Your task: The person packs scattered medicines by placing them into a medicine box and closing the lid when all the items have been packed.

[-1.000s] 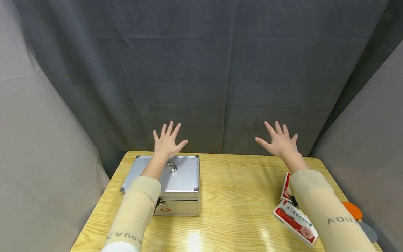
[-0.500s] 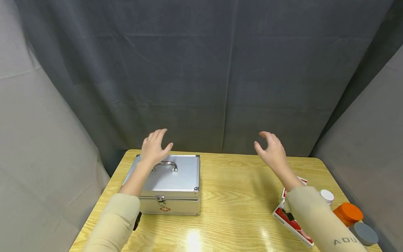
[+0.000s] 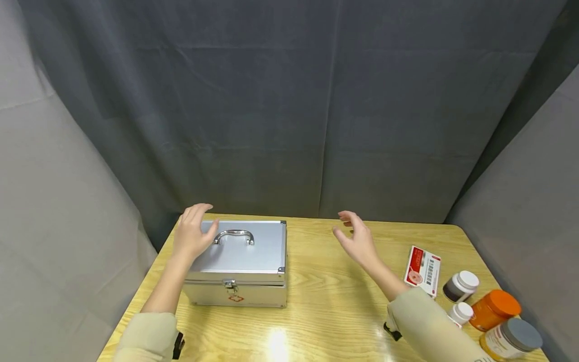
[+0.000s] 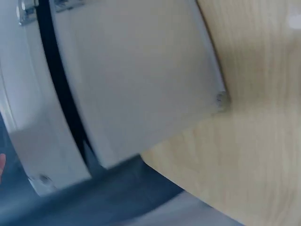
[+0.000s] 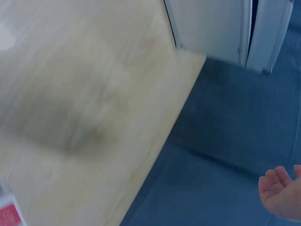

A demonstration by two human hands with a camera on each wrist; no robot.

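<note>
A silver metal first-aid case (image 3: 267, 251) with its lid down stands on the left of the wooden table. Its carry handle (image 3: 234, 233) is on top, and a latch (image 3: 230, 285) sits at the front above a red cross mark. My left hand (image 3: 192, 236) hovers by the lid's left side, thumb apart from the fingers, holding nothing. To the right of the case, over the table, my right hand (image 3: 357, 239) hangs in the air with loosely bent fingers and nothing in it. In the left wrist view the case's side (image 4: 136, 70) fills much of the picture.
A red and white medicine box (image 3: 422, 270) lies at the right. Near it stand two white-capped bottles, one a dark bottle (image 3: 460, 286), an orange jar (image 3: 494, 309) and a grey-lidded jar (image 3: 511, 339). My right sleeve passes close to them. A dark curtain (image 3: 289, 125) hangs behind the table.
Both hands have drawn back and down from spread fingers to relaxed ones. The left has shifted left beside the case, the right has moved left toward it, uncovering the bottles.
</note>
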